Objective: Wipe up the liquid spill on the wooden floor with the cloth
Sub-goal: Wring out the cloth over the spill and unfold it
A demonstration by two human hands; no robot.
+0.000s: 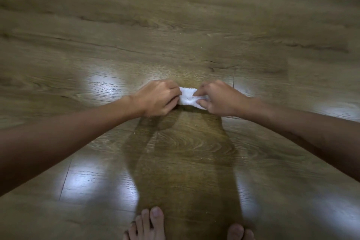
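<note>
Head view: small white bunched cloth (pixel 188 98) on wooden floor (pixel 175 25), both grips, left hand (pixel 158 99) and right hand (pixel 220 99), pinching its ends.

A small white cloth (pixel 188 98), bunched and stretched sideways, lies low over the wooden floor (pixel 175 25).
</note>
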